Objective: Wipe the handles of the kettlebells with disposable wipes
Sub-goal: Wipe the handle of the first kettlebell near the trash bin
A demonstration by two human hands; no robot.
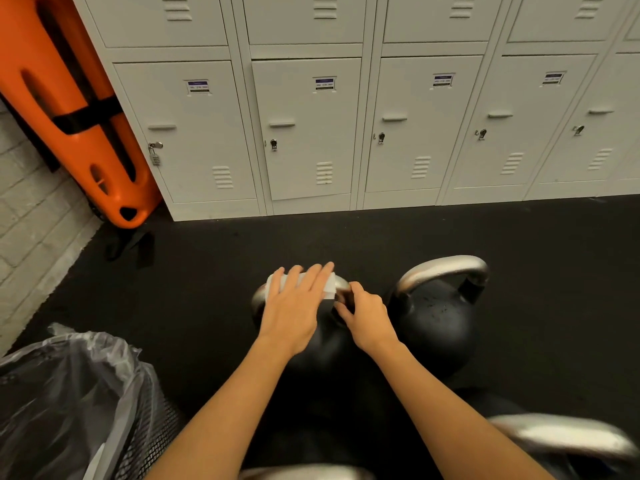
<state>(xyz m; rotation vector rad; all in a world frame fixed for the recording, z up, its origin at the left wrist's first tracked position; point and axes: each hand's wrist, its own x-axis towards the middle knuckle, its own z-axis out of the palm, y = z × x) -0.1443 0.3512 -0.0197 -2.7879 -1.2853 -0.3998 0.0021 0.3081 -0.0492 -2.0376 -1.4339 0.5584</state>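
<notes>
My left hand (294,306) flat, fingers spread, pressing white wipe (330,289) onto steel handle (343,287) of near kettlebell (329,344). My right hand (363,315) pinching handle's right end. Handle's long axis runs 9 to 3. Second kettlebell (433,317) at 3, smooth arched handle, matte black body. Lined mesh bin (79,403) at 8. Grey lockers (311,133) at 12; orange board (69,105) at 10.

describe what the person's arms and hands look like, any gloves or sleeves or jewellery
Both forearms are bare as far up as the picture shows: no sleeves come into view. The left hand and the right hand wear no gloves. No watch, wristband or ring can be seen on either, and there are no visible markings.
</notes>
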